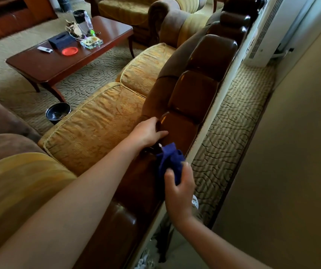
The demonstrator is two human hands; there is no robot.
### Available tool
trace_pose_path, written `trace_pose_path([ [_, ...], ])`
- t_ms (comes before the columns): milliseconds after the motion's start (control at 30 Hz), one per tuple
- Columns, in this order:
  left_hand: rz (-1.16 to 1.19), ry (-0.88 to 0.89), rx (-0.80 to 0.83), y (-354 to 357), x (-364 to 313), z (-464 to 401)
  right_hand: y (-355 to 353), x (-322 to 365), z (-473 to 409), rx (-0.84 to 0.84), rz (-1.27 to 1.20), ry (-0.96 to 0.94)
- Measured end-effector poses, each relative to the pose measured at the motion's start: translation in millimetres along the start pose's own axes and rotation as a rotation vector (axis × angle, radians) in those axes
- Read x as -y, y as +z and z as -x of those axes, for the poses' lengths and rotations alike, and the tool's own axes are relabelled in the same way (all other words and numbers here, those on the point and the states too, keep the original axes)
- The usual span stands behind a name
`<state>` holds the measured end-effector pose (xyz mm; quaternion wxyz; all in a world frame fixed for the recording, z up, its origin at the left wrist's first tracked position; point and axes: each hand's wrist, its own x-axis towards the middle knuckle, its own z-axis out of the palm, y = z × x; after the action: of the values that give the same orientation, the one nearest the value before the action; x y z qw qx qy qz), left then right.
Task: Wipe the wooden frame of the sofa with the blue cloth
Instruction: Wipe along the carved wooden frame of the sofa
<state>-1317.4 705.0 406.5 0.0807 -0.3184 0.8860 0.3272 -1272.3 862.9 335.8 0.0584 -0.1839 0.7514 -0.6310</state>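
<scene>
Two hands at the wooden frame [200,90] (long axis running lower left to upper right) — right hand [179,193] grips the bunched blue cloth [170,160]; left hand [148,132] rests on it, fingers loosely extended.

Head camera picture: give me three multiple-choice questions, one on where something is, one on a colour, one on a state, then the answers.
1. Where is the black bowl?
A. on the coffee table
B. on the carpet beside the sofa cushion
C. on the armchair

2. What colour is the round plate on the coffee table?
A. red
B. green
C. white

3. What is the right hand doing?
A. hanging idle
B. gripping the blue cloth
C. holding a bottle

Answers: 1 B, it sits on the floor by the cushion corner. 2 A, it is bright red. 3 B, its fingers curl round the cloth at the wooden frame.
</scene>
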Motion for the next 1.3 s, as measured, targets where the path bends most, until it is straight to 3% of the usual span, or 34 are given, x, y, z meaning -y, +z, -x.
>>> trace_pose_path([
  [133, 0.17, -0.076, -0.001, -11, 15, 15, 0, 17, -29, 0.103, 0.278, -0.24],
  [300, 0.247, -0.206, -0.039, -31, 44, 41, 23, 38, -99, 0.232, 0.835, -0.382],
  [400, 0.263, -0.269, -0.015, -34, 58, 50, 49, 51, -115, 0.488, 0.939, -0.424],
  [533, 0.217, -0.397, 0.026, -43, 76, 62, 86, 55, -101, 0.839, 1.073, -0.658],
  [667, 0.135, -0.5, 0.126, -55, 99, 82, 119, 77, -88, 1.333, 1.193, -0.556],
  [733, 0.113, -0.526, 0.182, -59, 108, 91, 140, 86, -62, 1.633, 1.166, -0.49],
  [800, 0.083, -0.549, 0.22, -62, 116, 106, 156, 92, -21, 1.813, 1.085, -0.412],
  [1000, 0.219, -0.625, 0.264, -63, 159, 161, 154, 101, 4, 1.887, 1.002, -0.466],
  [1167, 0.262, -0.603, 0.228, -64, 184, 195, 151, 94, -26, 1.611, 1.319, -0.412],
  [1300, 0.269, -0.52, 0.198, -62, 200, 211, 151, 106, 15, 1.628, 1.231, -0.39],
])
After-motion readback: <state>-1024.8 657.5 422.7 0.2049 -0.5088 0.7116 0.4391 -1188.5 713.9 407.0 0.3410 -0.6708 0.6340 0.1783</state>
